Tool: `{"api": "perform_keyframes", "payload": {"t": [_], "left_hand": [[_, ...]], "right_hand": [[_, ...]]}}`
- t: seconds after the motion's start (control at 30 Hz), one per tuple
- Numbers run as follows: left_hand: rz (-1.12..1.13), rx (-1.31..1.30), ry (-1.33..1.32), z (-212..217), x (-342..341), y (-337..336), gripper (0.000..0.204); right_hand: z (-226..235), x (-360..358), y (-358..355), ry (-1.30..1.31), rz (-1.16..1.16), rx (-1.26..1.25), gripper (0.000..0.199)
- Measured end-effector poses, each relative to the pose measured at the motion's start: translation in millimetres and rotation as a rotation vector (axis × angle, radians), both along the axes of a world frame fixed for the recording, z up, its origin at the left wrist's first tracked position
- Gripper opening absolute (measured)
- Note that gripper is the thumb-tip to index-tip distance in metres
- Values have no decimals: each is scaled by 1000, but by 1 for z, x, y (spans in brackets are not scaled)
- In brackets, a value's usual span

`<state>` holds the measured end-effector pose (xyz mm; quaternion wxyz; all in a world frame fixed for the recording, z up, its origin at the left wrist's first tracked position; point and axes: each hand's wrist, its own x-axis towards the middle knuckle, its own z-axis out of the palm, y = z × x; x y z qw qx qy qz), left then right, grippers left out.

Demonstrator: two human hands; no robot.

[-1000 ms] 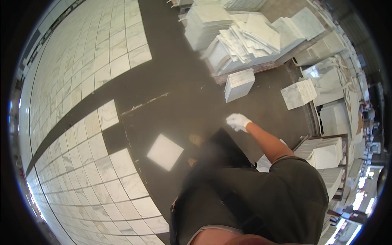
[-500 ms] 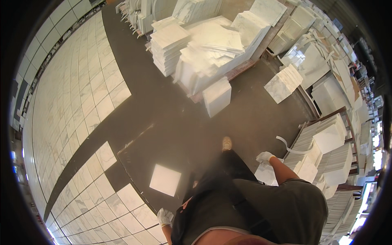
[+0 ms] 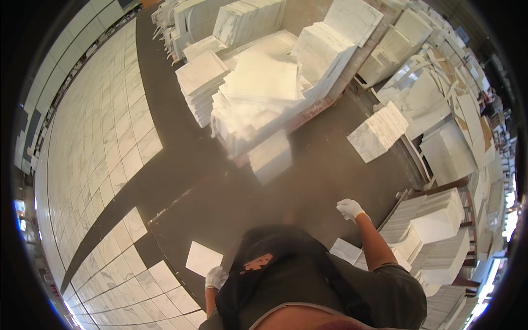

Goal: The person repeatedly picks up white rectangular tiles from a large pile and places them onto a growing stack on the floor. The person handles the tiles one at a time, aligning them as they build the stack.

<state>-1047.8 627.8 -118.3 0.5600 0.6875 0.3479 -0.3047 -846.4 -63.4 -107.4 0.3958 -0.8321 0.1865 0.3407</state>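
My left hand (image 3: 216, 278), in a white glove, hangs low at my left side with its fingers loosely bent and nothing held. Just beyond it in the view, a single square white tile (image 3: 202, 257) lies on the dark floor. My right hand (image 3: 348, 209), also gloved in white, is held out over the floor on my right. Its fingers are slightly curled and a little apart, with nothing in them. Ahead of me stands a large pile of white marble tiles (image 3: 263, 77), with a small stack (image 3: 270, 158) on the floor at its near corner.
Rows of laid marble tiles (image 3: 118, 146) cover the floor at left, with dark gaps among them. Another tile stack (image 3: 377, 132) stands to the right on the floor. Racks with upright tiles (image 3: 440, 220) line the right side. Dark floor (image 3: 308, 192) runs between these.
The view has shifted forward, so the pile and small stack sit nearer. My right hand has moved forward and slightly left. The single tile now appears closer to my left hand.
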Motion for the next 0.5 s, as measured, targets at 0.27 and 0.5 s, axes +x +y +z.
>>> {"api": "perform_keyframes", "payload": {"t": [0.27, 0.5], "left_hand": [[377, -195, 34, 19, 166, -28, 36], [-1280, 654, -523, -47, 317, -24, 31]], "right_hand": [[36, 89, 20, 30, -205, 187, 35], [31, 143, -7, -21, -132, 51, 45]]}}
